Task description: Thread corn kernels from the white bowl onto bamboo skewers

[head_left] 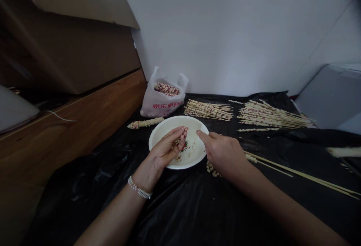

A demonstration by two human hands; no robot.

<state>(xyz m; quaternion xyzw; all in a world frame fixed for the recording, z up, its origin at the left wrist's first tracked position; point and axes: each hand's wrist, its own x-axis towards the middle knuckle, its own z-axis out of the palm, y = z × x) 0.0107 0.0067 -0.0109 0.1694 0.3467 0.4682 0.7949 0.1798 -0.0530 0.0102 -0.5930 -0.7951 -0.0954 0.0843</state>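
My left hand [172,144] is cupped over the white bowl [200,155], palm partly turned up. Corn kernels [177,140] lie in its curled fingers, and a small pale and red piece shows at the fingertips. My right hand [222,150] is at the bowl's right rim, index finger and thumb toward the left hand, the other fingers curled under. Whether it holds anything is hidden. More loose kernels [191,150] lie in the bowl, which has a red and green pattern at its bottom. A pile of kernels [212,169] sits beside the bowl, partly behind my right hand.
Behind the bowl stand a plastic bag [163,105] with corn cobs and a partly stripped cob [145,123]. Two bundles of kernel-threaded skewers [208,110] [267,114] lie along the wall. Bare sticks [304,174] extend right over black sheeting [180,208]. A cardboard box [93,50] stands left.
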